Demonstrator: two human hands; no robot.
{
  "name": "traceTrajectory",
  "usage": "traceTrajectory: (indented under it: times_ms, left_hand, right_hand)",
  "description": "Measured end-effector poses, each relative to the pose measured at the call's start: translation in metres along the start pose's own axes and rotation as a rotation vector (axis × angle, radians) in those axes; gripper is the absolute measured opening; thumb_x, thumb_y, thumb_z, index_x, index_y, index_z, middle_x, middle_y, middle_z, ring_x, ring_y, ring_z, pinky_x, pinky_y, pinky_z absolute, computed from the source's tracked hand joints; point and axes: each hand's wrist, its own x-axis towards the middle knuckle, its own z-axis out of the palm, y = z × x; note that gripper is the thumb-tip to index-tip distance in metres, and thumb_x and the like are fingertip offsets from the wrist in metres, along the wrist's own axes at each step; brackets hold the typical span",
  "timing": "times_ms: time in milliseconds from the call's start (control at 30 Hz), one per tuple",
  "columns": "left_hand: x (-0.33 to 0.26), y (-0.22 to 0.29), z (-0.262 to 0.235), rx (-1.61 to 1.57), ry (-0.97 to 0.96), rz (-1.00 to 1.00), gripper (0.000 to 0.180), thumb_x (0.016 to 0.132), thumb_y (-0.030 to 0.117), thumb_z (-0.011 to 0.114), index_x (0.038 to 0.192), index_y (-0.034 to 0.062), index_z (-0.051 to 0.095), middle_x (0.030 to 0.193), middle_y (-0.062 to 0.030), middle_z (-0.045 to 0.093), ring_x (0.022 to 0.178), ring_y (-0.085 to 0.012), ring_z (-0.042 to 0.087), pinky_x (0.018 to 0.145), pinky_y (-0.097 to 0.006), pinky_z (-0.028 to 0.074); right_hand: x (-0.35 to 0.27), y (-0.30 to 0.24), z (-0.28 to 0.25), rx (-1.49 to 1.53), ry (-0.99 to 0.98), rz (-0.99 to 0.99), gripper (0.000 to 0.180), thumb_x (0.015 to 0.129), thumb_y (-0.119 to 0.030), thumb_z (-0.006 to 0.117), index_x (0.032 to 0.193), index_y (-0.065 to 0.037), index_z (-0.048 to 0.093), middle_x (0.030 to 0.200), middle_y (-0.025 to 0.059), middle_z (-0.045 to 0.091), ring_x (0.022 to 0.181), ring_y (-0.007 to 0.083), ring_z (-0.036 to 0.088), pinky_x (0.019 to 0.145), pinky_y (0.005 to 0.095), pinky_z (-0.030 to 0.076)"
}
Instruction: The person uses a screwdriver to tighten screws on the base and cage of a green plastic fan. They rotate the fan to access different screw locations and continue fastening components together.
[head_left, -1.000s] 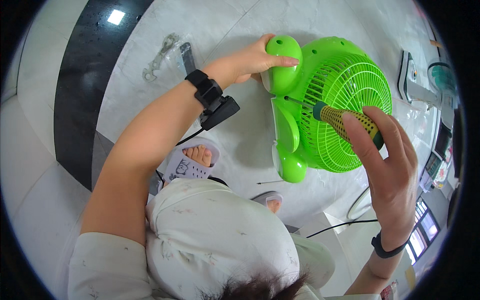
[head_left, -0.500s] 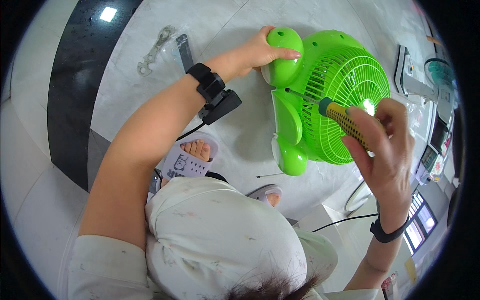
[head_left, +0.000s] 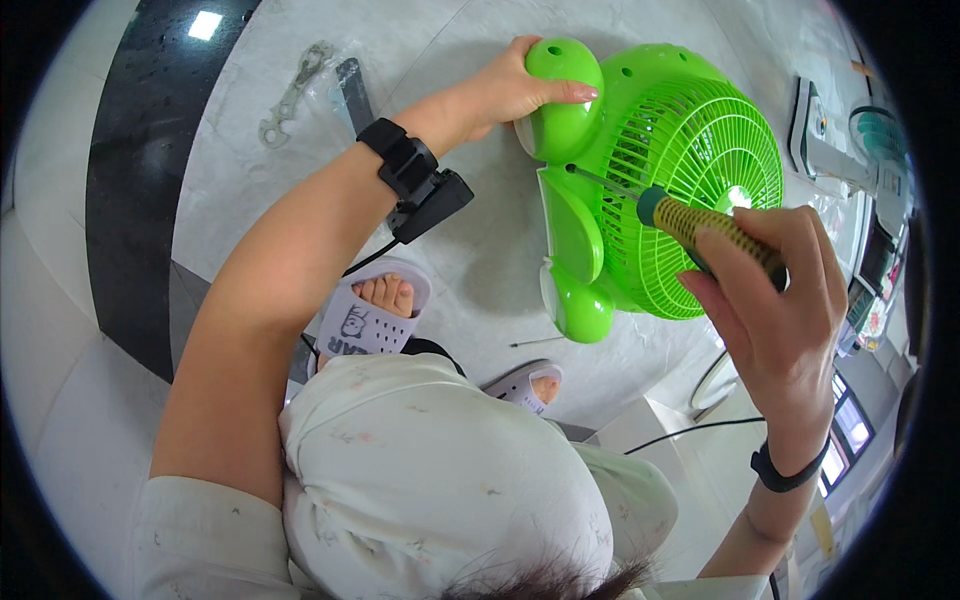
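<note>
A bright green plastic fan with a round, slotted grille lies on the grey surface. My left hand is closed around one of its rounded knob-like ends, with the thumb across the top and the other fingers mostly hidden behind. In my right hand is a screwdriver with a yellow, black-dotted handle and a dark green collar. Its shaft slants leftward over the grille, and the tip meets a small dark hole in the casing near the knob. Whether a screw sits there is hidden.
A metal wrench and a dark flat bar in clear plastic lie at the upper left. Near my slippered feet is a thin metal rod. At the far right stands a grey-white device. A black cable runs toward my right wrist.
My right hand has shifted slightly right and down, and its fingers have changed position on the screwdriver handle. The tip stays at the same hole. My left hand keeps its hold on the fan.
</note>
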Motion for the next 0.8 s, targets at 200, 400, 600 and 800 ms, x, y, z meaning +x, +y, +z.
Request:
traceTrajectory:
  times_ms: [200,400,600,800]
  left_hand:
    - [0.003,-0.001,-0.001,-0.024,-0.016,0.026,0.107,0.068,0.042,0.085,0.145,0.0,0.023,0.132,-0.0209,0.049,0.121,-0.0302,0.051,0.099,-0.044,0.044]
    - [0.004,-0.005,-0.002,-0.008,-0.008,0.046,0.103,0.07,0.043,0.083,0.146,0.0035,0.025,0.131,-0.0187,0.05,0.118,-0.0291,0.054,0.094,-0.046,0.048]
    - [0.007,-0.009,-0.002,0.011,0.001,0.066,0.099,0.072,0.043,0.082,0.146,0.0072,0.027,0.13,-0.016,0.051,0.114,-0.0278,0.056,0.089,-0.046,0.052]
    - [0.006,-0.009,-0.002,-0.021,0.02,0.08,0.095,0.072,0.038,0.083,0.144,0.0049,0.03,0.126,-0.0153,0.053,0.109,-0.0258,0.059,0.086,-0.042,0.053]
  right_hand:
    - [0.001,-0.005,0.001,-0.064,-0.122,0.108,0.038,0.074,-0.027,0.076,0.097,-0.002,0.061,0.085,0.0124,0.053,0.072,0.0234,0.059,0.055,0.0337,0.049]
    - [0.007,0.0,-0.005,-0.032,-0.164,-0.025,0.038,0.065,-0.011,0.079,0.097,-0.002,0.062,0.087,0.0118,0.055,0.071,0.027,0.058,0.057,0.0355,0.049]
    - [0.003,-0.006,0.002,-0.134,-0.241,0.142,0.041,0.063,-0.012,0.081,0.097,-0.003,0.061,0.084,0.0107,0.055,0.071,0.0261,0.056,0.058,0.0365,0.049]
    - [0.003,0.002,0.002,0.039,-0.072,-0.012,0.043,0.056,-0.004,0.082,0.094,-0.006,0.061,0.087,0.0083,0.056,0.078,0.0259,0.057,0.062,0.0356,0.049]
